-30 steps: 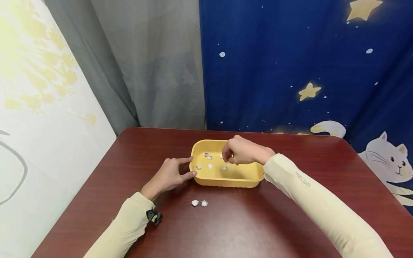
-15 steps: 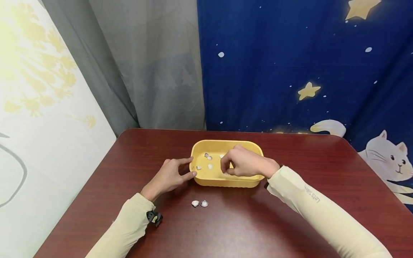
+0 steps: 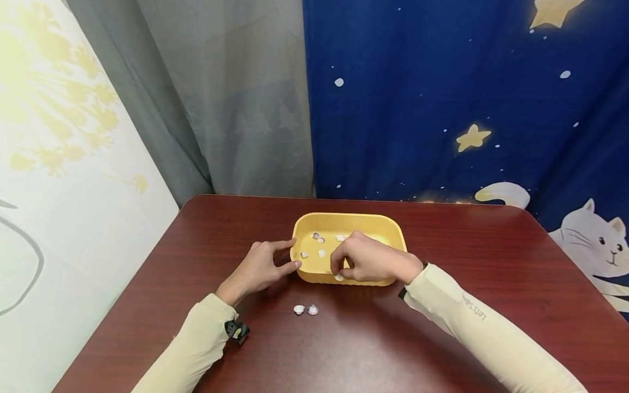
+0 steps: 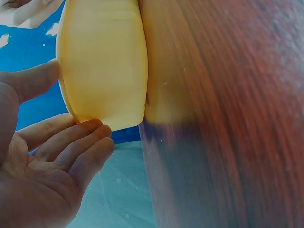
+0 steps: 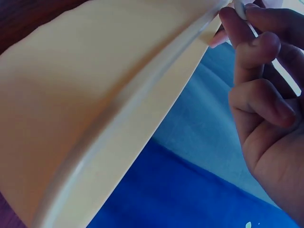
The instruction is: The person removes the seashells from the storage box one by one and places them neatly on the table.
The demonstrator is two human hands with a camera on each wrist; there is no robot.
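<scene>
A yellow plastic basin (image 3: pixel 383 224) stands on the table with several small whitish seashells (image 3: pixel 321 253) scattered on its floor. My right hand (image 3: pixel 368 259) pinches one white seashell (image 3: pixel 339 277) between thumb and fingertips, at the basin's front rim. The same pinched shell (image 5: pixel 240 9) shows at the top of the right wrist view. At the basin's left end my left hand (image 3: pixel 257 270) rests with thumb and forefinger spread apart on the rim. In the left wrist view its other fingers (image 4: pixel 83 142) reach toward the end wall, fairly straight. My right forearm and hand hide part of the basin.
Two seashells (image 3: pixel 306 310) lie side by side on the dark red-brown table (image 3: pixel 373 349) in front of the basin. Grey and blue curtains (image 3: pixel 393 109) hang behind the table's far edge, and a white patterned sheet (image 3: pixel 73 229) hangs on the left.
My right hand has come from over the basin's inside toward me to the front rim, and a white shell now shows in its fingertips. The left hand has stayed put.
</scene>
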